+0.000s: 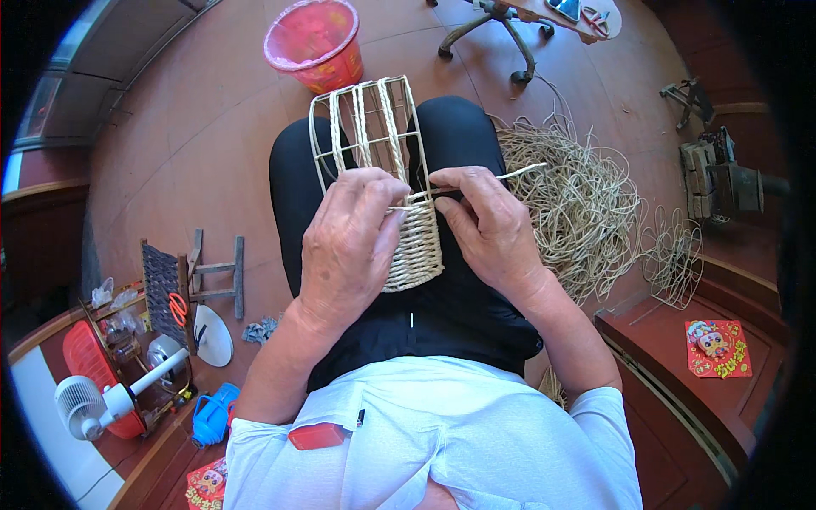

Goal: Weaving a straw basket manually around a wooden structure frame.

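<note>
Across my thighs lies a basket [415,246] on a wire frame. Its near part is tightly woven with pale cord, while the far part shows bare wires [417,132] and a few twisted cords running lengthwise. My left hand [347,238] is closed at the edge of the weave, pinching a short end of cord between thumb and fingertips. Opposite it, my right hand [489,217] pinches the weaving cord [527,170] beside the frame's right side, and the cord's loose tip sticks out to the right past the knuckles. My left hand hides part of the basket's left side.
A large tangle of cord [578,204] covers the floor at right, with a bare wire frame [674,255] beyond it. A red bucket [314,47] stands ahead. On the left are a wooden stool [217,276], orange scissors [178,308], a white fan [81,408] and a blue jug [214,415].
</note>
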Motion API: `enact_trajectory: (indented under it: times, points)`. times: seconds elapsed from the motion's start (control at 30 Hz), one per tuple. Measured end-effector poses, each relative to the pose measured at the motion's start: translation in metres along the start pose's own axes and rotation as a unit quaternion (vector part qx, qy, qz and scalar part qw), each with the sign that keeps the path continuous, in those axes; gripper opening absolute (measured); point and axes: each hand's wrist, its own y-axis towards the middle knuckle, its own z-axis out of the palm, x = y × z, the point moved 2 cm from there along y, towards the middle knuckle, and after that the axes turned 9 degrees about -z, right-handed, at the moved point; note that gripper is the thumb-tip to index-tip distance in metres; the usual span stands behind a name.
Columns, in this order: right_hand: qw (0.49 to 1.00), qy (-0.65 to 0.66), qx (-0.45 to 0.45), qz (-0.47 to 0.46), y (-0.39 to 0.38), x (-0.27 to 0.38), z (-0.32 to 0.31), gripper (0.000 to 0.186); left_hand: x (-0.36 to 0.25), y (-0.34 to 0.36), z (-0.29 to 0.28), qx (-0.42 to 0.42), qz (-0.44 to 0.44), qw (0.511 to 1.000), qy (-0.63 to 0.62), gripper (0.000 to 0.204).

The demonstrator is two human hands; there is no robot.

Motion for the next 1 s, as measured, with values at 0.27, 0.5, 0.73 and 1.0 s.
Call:
enact_trajectory:
  times: [0.27,0.5,0.73,1.0]
  points:
    - [0.999,0.016,-0.024,-0.023,-0.003,-0.002,0.007,0.021,-0.011,-0.006,0.009,-0.017,0.007,1.000,0.024,0.020]
    - [1.000,-0.005,-0.014,-0.019,-0.007,-0.001,0.006,0.021,-0.012,-0.008,0.011,-0.007,-0.023,1.000,0.013,0.015]
    - [0.995,-0.060,-0.001,-0.078,-0.012,-0.018,0.001,0.010,-0.007,0.001,0.007,0.025,-0.037,0.999,0.015,0.012]
    - [0.989,-0.109,-0.011,-0.102,-0.005,-0.009,-0.022,0.022,-0.002,0.009,-0.004,0.047,-0.128,0.984,-0.115,0.016]
